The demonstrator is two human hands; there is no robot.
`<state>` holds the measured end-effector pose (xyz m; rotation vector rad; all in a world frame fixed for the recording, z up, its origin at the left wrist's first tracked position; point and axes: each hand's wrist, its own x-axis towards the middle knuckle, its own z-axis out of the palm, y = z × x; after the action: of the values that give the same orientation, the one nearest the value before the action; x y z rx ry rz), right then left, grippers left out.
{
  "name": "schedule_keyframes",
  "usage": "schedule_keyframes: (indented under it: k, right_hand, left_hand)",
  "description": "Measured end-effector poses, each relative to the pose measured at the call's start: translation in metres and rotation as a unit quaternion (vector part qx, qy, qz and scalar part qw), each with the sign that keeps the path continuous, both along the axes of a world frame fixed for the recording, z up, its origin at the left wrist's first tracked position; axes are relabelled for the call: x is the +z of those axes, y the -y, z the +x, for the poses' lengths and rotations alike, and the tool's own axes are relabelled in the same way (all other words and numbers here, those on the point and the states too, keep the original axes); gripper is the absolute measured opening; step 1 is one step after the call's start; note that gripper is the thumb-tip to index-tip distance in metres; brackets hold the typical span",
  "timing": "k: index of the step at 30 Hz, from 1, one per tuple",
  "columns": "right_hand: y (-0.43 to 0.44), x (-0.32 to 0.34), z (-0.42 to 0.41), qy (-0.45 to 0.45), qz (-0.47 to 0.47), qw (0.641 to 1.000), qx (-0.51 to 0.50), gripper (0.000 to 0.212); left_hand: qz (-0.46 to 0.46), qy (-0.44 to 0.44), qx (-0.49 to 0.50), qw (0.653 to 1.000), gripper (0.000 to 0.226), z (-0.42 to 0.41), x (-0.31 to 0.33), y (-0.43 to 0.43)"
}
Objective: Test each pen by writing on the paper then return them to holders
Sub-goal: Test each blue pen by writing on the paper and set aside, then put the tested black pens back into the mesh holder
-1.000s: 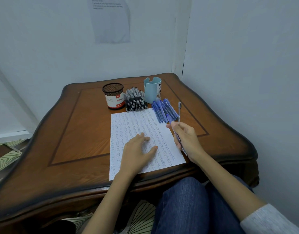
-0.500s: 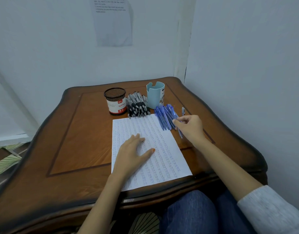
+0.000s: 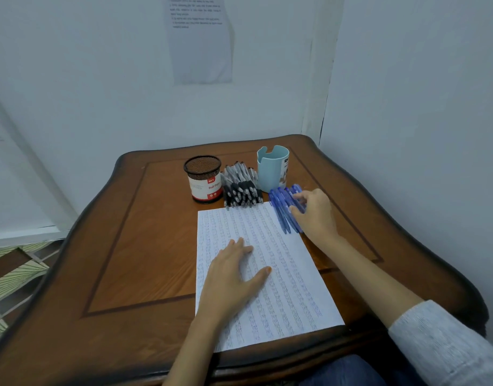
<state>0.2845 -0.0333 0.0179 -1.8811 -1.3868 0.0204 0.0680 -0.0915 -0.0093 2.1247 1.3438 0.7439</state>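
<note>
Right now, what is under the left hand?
The paper, covered in rows of writing, lies under the left hand, on the table. The lines beneath the palm are hidden.

wall notice (image 3: 202,40): text unreadable | right hand (image 3: 316,215) (fingers blurred) hides some blue pens (image 3: 280,210)

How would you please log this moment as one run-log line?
left hand: flat on paper | right hand: touches blue pens, grip unclear | black pens: piled between mesh holder and blue holder
</note>
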Motion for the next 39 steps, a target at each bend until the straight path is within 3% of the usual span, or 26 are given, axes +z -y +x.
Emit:
schedule_keyframes:
  k: [3, 8, 10, 12, 17, 19, 23, 28, 33, 39]
  right_hand:
    - [0.008, -0.006, -0.015, 0.048, 0.062, 0.995, 0.057, 0.017]
    - [0.02, -0.013, -0.048, 0.05, -0.001, 0.98, 0.193, 0.015]
    - [0.021, -0.014, -0.056, 0.042, -0.054, 0.972, 0.224, 0.026]
    - [0.021, -0.016, -0.058, 0.095, -0.087, 0.962, 0.242, 0.04]
    - [0.021, -0.025, -0.057, 0.149, -0.074, 0.953, 0.254, 0.059]
    - [0.021, -0.027, -0.057, 0.149, -0.071, 0.953, 0.256, 0.061]
    - [0.02, -0.029, -0.055, 0.136, -0.047, 0.955, 0.261, 0.057]
    - [0.015, -0.032, -0.052, 0.09, -0.03, 0.961, 0.26, 0.042]
    - [0.012, -0.036, -0.05, 0.064, -0.03, 0.963, 0.26, 0.038]
    - [0.012, -0.037, -0.05, 0.051, -0.029, 0.962, 0.268, 0.033]
  left_hand:
    - [-0.017, 0.05, 0.028, 0.998, 0.047, 0.0, -0.001, 0.002]
    - [-0.015, 0.15, 0.095, 0.984, 0.029, -0.001, -0.002, 0.003]
    - [-0.016, 0.183, 0.111, 0.977, 0.025, -0.003, 0.0, 0.002]
    - [-0.032, 0.227, 0.118, 0.966, 0.02, -0.007, 0.007, 0.001]
    - [-0.023, 0.243, 0.148, 0.958, 0.013, -0.024, 0.026, -0.036]
    - [0.002, 0.237, 0.171, 0.956, 0.02, -0.027, 0.032, -0.06]
    - [0.007, 0.238, 0.227, 0.944, 0.058, -0.03, 0.039, -0.111]
    - [-0.028, 0.251, 0.216, 0.943, 0.09, -0.027, 0.039, -0.164]
    - [-0.047, 0.268, 0.193, 0.943, 0.101, -0.029, 0.043, -0.197]
    - [-0.066, 0.266, 0.165, 0.947, 0.096, -0.026, 0.05, -0.218]
